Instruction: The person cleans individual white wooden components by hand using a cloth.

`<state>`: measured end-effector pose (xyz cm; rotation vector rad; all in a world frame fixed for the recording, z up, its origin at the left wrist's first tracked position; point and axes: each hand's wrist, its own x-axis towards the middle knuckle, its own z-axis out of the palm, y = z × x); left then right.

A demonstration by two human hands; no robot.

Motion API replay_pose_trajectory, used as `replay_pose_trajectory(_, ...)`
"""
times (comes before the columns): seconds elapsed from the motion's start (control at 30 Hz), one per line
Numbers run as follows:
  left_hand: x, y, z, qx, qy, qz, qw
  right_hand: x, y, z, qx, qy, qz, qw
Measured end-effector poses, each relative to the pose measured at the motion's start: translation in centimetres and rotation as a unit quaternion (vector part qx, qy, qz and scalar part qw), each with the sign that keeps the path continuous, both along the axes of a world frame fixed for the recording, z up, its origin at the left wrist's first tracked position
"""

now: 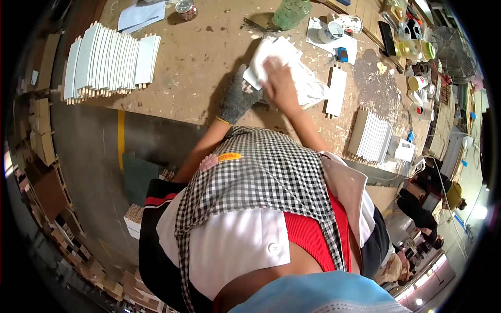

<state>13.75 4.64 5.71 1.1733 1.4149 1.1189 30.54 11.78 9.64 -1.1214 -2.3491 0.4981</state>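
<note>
My left hand (237,99), in a dark grey knit glove with a yellow cuff edge, is closed on a small white panel (252,80); most of the panel is hidden. My bare right hand (282,89) presses a bunched white cloth (308,78) against it, the fingers slightly blurred. The cloth spreads to the right over the tabletop. Right of the cloth lies a single white panel (336,91) with wooden pegs at its ends.
A row of white pegged panels (107,60) stands at the left of the stained workbench (193,78), another stack (369,135) at the right. Around them are a tin (186,9), a green jar (291,13), a white cup (330,32), a blue block (341,54) and a fan (453,52).
</note>
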Motion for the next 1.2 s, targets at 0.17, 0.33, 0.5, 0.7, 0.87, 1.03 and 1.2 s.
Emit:
replay_pose_trajectory(0.17,-0.5,0.6,0.2,0.161,0.302,-0.004,0.94,4.0,-3.0,1.2,-0.14,0.114,0.032,0.983)
replay_pose_trajectory(0.33,-1.1,0.6,5.6,0.196,0.244,0.061,0.948,7.6,0.4,1.8,-0.399,0.618,-0.341,0.585)
replay_pose_trajectory(0.5,-1.4,-1.7,5.4,-0.055,-0.228,0.067,0.97,4.7,-0.5,5.1,-0.272,0.359,-0.158,0.879)
replay_pose_trajectory(0.7,-0.7,-2.0,5.8,-0.134,-0.19,0.054,0.971,0.8,2.4,-0.1,0.06,0.128,0.042,0.989)
replay_pose_trajectory(0.87,0.0,-1.3,7.5,-0.085,-0.227,0.065,0.968,7.4,12.4,-3.2,-0.078,0.171,-0.232,0.954)
replay_pose_trajectory(1.03,-0.5,-2.1,6.1,-0.082,-0.2,0.056,0.975,4.8,8.2,4.1,-0.059,0.268,-0.237,0.932)
replay_pose_trajectory(1.2,-0.2,-1.3,8.4,-0.12,0.022,0.009,0.992,-0.5,-0.6,4.9,-0.005,0.1,0.003,0.995)
